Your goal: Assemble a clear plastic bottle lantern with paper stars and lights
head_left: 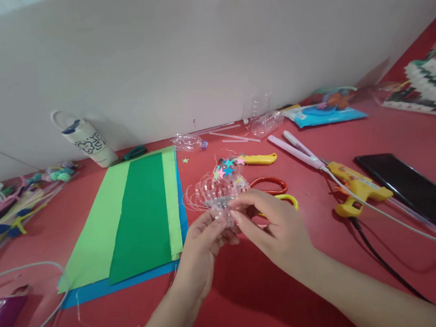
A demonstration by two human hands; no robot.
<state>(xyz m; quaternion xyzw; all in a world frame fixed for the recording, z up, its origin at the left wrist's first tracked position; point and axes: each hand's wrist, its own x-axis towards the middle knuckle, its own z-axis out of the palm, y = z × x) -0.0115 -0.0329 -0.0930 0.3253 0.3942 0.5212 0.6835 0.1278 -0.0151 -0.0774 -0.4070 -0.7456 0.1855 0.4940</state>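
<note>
Between my hands is a clear plastic piece with curled strips [207,189] fanning out on its far side. My left hand [205,236] has its fingers closed round the lower end of this piece. From the other side my right hand [270,220] pinches at the same end, thumb and forefinger together. Just beyond lie small coloured stars [226,168] in blue, pink and green; whether they sit on the piece or behind it I cannot tell. Scissors with a red handle loop [271,181] and a yellow handle loop [291,200] lie partly hidden by my right hand.
Green and blue sheets [138,217] lie left on the red table. A yellow cutter [260,159], a clear bottle [188,142] and straws are behind. Rightward are a pink hair straightener [297,150], a corded yellow glue gun [359,191] and a black phone [413,188]. A white tumbler [91,145] stands back left.
</note>
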